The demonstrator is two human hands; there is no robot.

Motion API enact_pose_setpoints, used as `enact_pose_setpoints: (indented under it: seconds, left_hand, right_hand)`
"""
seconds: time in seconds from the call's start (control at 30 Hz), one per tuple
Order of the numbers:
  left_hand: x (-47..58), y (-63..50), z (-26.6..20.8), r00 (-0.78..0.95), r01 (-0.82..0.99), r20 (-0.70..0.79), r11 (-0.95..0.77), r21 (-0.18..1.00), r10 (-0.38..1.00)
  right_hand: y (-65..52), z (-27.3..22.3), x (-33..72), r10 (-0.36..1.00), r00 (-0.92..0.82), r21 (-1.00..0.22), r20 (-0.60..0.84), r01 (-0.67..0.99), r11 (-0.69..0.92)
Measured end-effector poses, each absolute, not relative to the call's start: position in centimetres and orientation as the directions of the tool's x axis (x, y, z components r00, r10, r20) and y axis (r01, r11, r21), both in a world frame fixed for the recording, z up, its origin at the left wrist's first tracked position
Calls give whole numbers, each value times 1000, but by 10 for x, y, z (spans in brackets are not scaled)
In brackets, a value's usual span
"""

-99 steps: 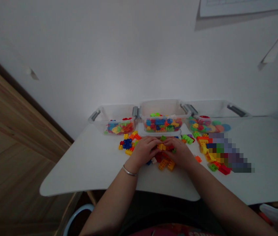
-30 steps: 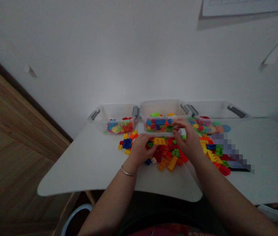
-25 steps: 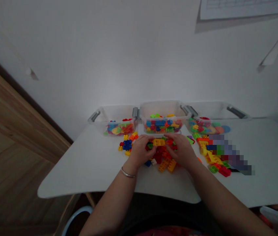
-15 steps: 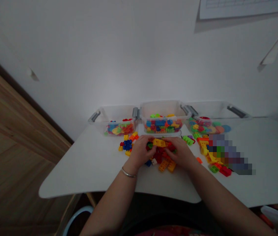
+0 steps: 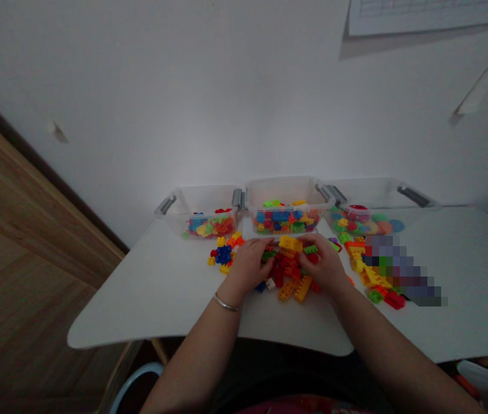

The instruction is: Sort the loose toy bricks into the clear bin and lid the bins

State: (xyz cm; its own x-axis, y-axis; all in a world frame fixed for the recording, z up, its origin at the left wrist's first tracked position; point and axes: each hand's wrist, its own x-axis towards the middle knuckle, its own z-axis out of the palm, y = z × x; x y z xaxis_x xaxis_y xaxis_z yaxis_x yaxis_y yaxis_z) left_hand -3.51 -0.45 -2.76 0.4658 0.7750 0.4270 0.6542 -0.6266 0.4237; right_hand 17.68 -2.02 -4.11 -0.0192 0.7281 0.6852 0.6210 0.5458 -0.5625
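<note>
A yellow toy brick (image 5: 290,245) is between my hands, above a heap of red bricks (image 5: 284,271). My right hand (image 5: 326,265) has its thumb and index fingertips at the brick's right end and seems to pinch it. A green brick (image 5: 310,249) shows in the gap of that hand's fingers. To the left, my left hand (image 5: 248,264) is curved, thumb and fingers apart, beside the heap and a dark green brick (image 5: 270,255). Two yellow-orange bricks (image 5: 302,288) and a small white brick (image 5: 270,284) lie at the heap's near side.
Three clear bins stand along the wall: left (image 5: 209,225), middle (image 5: 287,221) and right (image 5: 368,215), each with colourful pieces. A blue brick cluster (image 5: 223,255) lies left of my hand. At right are yellow pieces (image 5: 373,279) beside a pixelated patch. The white table (image 5: 161,293) has a curved front edge.
The yellow brick has shifted right and turned, along with my right hand. My left fingers have come away from it. More of the heap shows between my hands.
</note>
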Motion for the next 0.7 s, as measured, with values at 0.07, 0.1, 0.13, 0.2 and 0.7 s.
enact_pose_setpoints:
  seconds: [0.07, 0.1, 0.13, 0.2, 0.7]
  left_hand:
    - [-35, -4, -28, 500, 652, 409, -643, 403, 763]
    - [-35, -4, -28, 514, 647, 403, -651, 397, 757]
    - [-35, -5, -28, 527, 642, 397, -658, 394, 752]
    - [-35, -5, -28, 544, 640, 382, -664, 387, 747]
    - [-37, -5, -29, 597, 603, 411, -724, 337, 689]
  right_hand:
    - [-19, -36, 182, 706, 76, -589, 704, 618, 521]
    - [-18, -33, 184, 695, 130, -612, 707, 605, 510]
    - [-17, -30, 187, 681, 189, -640, 707, 581, 503]
    - [-11, -22, 192, 632, 320, -693, 706, 497, 522]
    - [43, 29, 192, 606, 297, -528, 738, 813, 244]
